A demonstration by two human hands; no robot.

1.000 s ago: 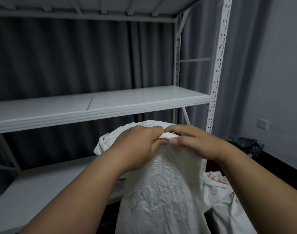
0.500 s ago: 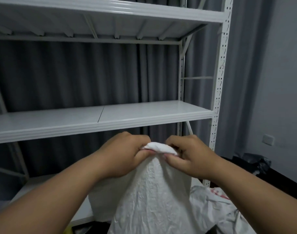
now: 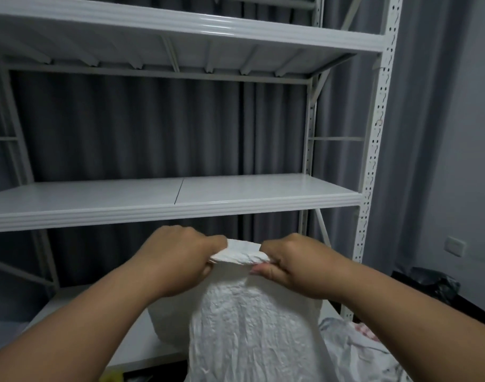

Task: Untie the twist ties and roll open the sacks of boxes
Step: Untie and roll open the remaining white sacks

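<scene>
Sack mouth held at both ends

The white woven sack (image 3: 252,326) is seen standing upright in front of the white metal shelving (image 3: 180,205). Its folded top edge (image 3: 240,253) is gripped at the left end by the left hand (image 3: 180,260) and at the right end by the right hand (image 3: 293,267), fingers clamped on the fabric. Another crumpled sack (image 3: 357,351) lies just beside it at the right.

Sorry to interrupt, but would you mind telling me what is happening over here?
A person is working at the top of a crinkled white woven sack standing before a white metal shelving rack. The left hand and right hand each grip the sack's bunched top edge. No twist tie or boxes are visible.
</scene>
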